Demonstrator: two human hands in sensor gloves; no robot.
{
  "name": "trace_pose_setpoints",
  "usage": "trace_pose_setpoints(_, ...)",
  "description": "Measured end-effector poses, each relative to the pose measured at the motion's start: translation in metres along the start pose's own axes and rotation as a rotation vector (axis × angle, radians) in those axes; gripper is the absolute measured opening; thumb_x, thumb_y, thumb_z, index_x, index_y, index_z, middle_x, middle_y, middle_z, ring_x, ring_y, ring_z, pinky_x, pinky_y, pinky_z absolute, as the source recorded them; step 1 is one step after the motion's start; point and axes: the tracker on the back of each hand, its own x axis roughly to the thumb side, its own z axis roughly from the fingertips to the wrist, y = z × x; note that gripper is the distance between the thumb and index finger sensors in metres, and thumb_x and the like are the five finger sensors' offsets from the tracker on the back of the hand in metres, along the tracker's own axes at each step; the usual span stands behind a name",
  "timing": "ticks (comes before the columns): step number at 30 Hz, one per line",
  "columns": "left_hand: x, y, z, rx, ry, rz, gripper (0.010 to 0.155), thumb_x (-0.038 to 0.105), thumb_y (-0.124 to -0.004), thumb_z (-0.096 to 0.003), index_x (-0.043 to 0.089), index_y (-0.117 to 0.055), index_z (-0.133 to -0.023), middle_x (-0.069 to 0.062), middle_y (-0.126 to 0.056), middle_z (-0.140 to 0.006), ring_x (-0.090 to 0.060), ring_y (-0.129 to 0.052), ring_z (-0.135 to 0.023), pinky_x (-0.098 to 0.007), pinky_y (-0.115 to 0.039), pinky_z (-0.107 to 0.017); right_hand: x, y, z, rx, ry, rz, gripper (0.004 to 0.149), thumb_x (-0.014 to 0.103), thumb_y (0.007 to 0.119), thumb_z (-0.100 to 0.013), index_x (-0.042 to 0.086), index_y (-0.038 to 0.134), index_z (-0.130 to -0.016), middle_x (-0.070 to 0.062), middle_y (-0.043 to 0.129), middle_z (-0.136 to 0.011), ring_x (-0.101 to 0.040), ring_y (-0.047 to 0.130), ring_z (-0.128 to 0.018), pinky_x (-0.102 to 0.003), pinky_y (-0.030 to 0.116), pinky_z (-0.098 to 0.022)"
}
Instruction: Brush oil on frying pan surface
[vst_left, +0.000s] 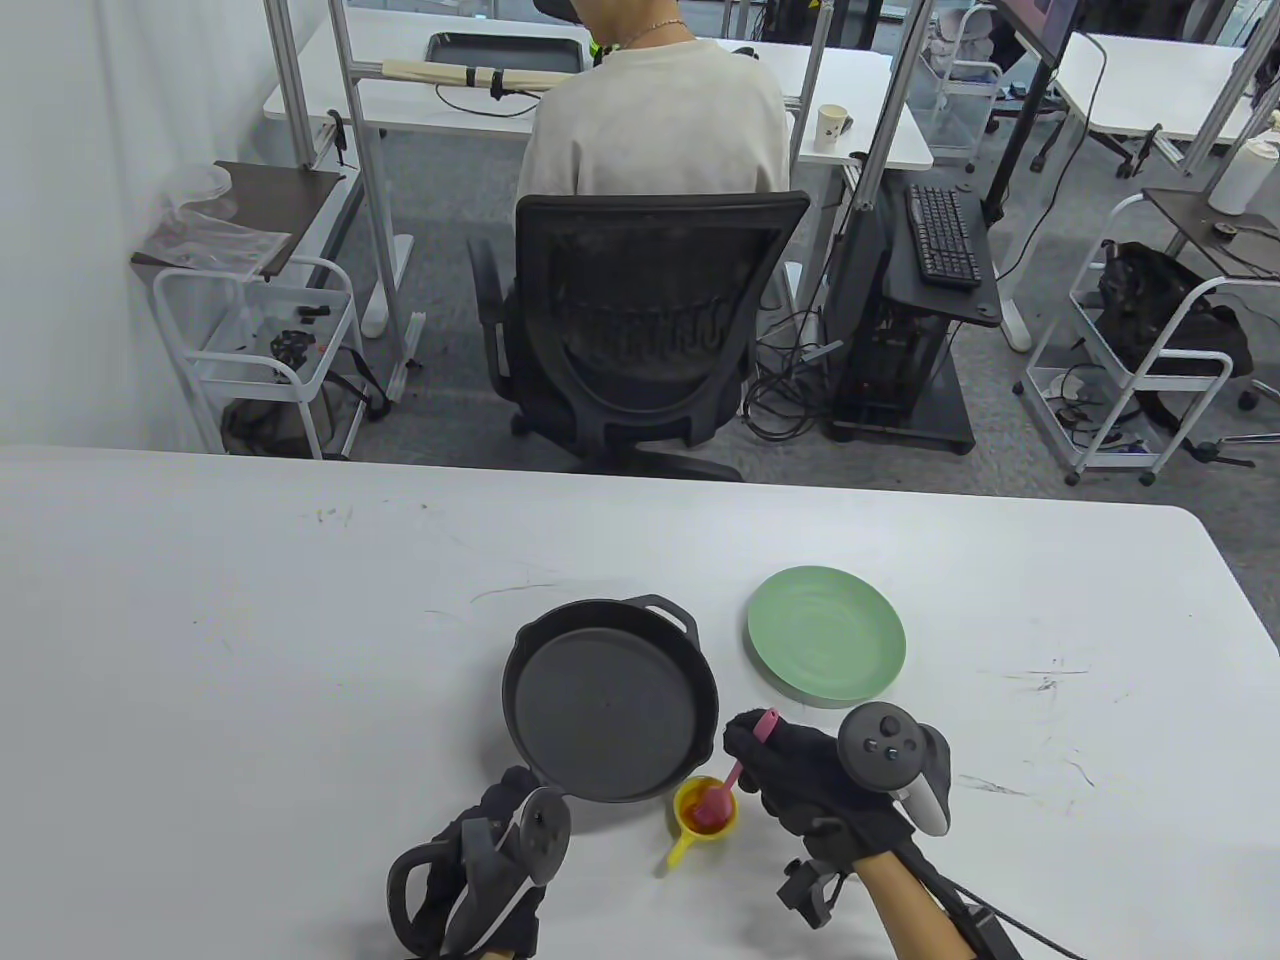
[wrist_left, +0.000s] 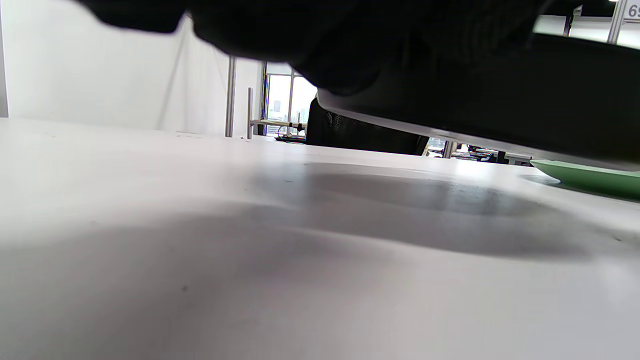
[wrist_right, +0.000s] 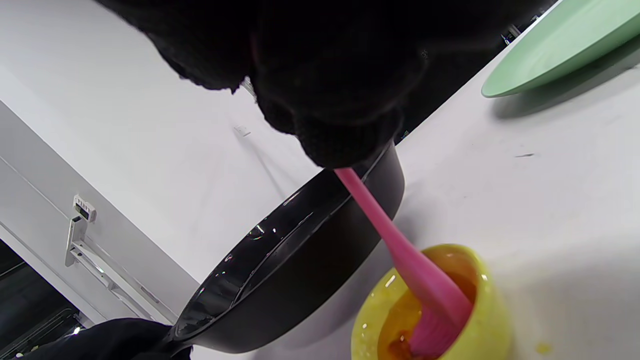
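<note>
Altogether the table (vst_left: 250, 640) carries one black frying pan (vst_left: 610, 700), one green plate (vst_left: 827, 635) to its right and one small yellow cup (vst_left: 705, 815) of oil at the pan's near right. Right hand (vst_left: 800, 775) pinches one pink brush (vst_left: 735, 775), its head dipped in the cup. Left hand (vst_left: 490, 850) grips the pan's near rim, which is tilted off the table.
</note>
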Motion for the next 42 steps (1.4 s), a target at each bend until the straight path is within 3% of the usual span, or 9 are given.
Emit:
trace_pose_setpoints(11,0.001,0.0,0.0,0.003,0.001,0.001,0.063,0.055,-0.074,-0.0486,0.013,-0.077,-0.095,0.004,-0.098,-0.051,-0.011,-0.096,-0.022,-0.035,-0.086,-0.021,0.008,-0.004,0.002,-0.001,-0.039,-0.034,0.045,0.046,0.071,-0.062,0.014,0.079,-0.091,-0.019,0.097,-0.062,-0.01,0.095,-0.026,-0.024,0.084,-0.014)
trace_pose_setpoints(23,0.001,0.0,0.0,0.0,-0.002,0.003,0.063,0.055,-0.074,-0.0486,0.013,-0.077,-0.095,0.004,-0.098,-0.051,-0.011,-0.096,-0.022,-0.035,-0.086,-0.021,0.032,0.012,0.007,0.062,-0.122,-0.005,0.045,0.046,0.072,-0.062,0.013,0.079,-0.091,-0.02,0.097,-0.063,-0.01,0.095,-0.026,-0.023,0.084,-0.014)
trace_pose_setpoints(31,0.001,0.0,0.0,-0.003,-0.005,0.003,0.063,0.055,-0.074,-0.0487,0.013,-0.077,-0.096,0.004,-0.098,-0.051,-0.011,-0.096,-0.022,-0.035,-0.086,-0.021,0.032,0.004,0.008,0.012,-0.129,0.025,0.045,0.046,0.072,-0.062,0.013,0.08,-0.091,-0.02,0.097,-0.062,-0.01,0.095,-0.025,-0.024,0.084,-0.013)
trace_pose_setpoints(35,0.001,0.0,0.0,-0.003,-0.006,0.002,0.063,0.055,-0.074,-0.0486,0.013,-0.077,-0.095,0.004,-0.098,-0.051,-0.011,-0.096,-0.022,-0.035,-0.086,-0.021,0.032,0.009,0.006,0.083,-0.12,-0.031,0.045,0.046,0.072,-0.062,0.013,0.079,-0.092,-0.02,0.097,-0.063,-0.011,0.095,-0.026,-0.024,0.084,-0.014)
trace_pose_setpoints(42,0.001,-0.001,0.0,-0.007,-0.007,0.003,0.063,0.055,-0.074,-0.0487,0.013,-0.077,-0.096,0.004,-0.098,-0.051,-0.011,-0.096,-0.022,-0.035,-0.086,-0.021,0.031,-0.012,0.009,-0.011,-0.12,-0.035,0.045,0.046,0.073,-0.061,0.013,0.08,-0.091,-0.021,0.098,-0.062,-0.011,0.095,-0.025,-0.024,0.084,-0.013)
